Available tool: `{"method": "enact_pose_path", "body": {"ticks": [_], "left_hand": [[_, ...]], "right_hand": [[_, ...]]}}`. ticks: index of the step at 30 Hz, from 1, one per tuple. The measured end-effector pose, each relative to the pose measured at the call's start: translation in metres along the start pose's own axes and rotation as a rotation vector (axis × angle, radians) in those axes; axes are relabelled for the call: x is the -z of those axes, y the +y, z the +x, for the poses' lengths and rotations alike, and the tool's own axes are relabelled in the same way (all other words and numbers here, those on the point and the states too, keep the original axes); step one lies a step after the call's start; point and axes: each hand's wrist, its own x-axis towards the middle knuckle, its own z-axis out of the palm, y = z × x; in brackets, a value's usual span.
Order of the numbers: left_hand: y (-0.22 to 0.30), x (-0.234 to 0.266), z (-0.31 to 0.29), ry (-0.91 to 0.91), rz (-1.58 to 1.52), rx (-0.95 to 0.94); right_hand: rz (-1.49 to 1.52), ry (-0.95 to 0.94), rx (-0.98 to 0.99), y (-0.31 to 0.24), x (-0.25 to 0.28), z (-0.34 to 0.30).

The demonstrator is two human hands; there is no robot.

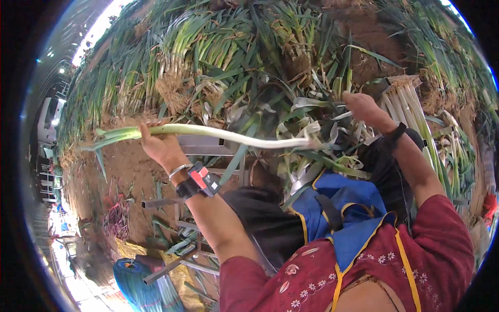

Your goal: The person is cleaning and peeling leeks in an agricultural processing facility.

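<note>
My left hand [160,147] is closed round the green upper part of a long leek [228,136], just below its leaves. The leek lies nearly level across my lap, with its white root end pointing right. Its trimmed leaf tops stick out to the left of my fist. My right hand [366,110] is raised to the right of the root end, apart from it. Those fingers are curled together near loose leaf strips, and I cannot make out what they hold. Peeled leaves [296,166] lie heaped between the hands, partly over my blue apron [343,200].
A row of white leek stalks [405,104] rests on a metal rack at the right. Leek bundles with roots [182,67] stand across the far side. Metal bars [169,268] jut out at the left, near a blue-green roll [132,278] and pinkish strings [115,214].
</note>
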Motion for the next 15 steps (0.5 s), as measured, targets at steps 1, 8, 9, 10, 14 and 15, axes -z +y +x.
{"method": "enact_pose_path", "body": {"ticks": [1,8,9,10,14,15], "left_hand": [[0.003,0.006,0.004,-0.016,-0.014,-0.004],[0.012,0.02,0.006,-0.033,-0.088,0.006],[0.014,0.024,0.009,-0.032,-0.099,0.015],[0.008,0.015,0.005,-0.042,-0.122,0.04],[-0.022,0.001,-0.025,-0.279,1.141,-0.601],[-0.019,0.001,-0.027,-0.275,1.154,-0.591]], "right_hand": [[-0.091,-0.043,-0.083,0.007,-0.002,0.002],[0.887,-0.347,0.233,-0.081,-0.013,-0.005],[0.917,-0.392,0.278,-0.092,-0.019,-0.005],[0.941,-0.422,0.307,-0.092,-0.021,-0.007],[1.247,-0.718,0.263,-0.05,-0.042,-0.017],[1.223,-0.61,0.363,-0.047,-0.042,-0.021]]}}
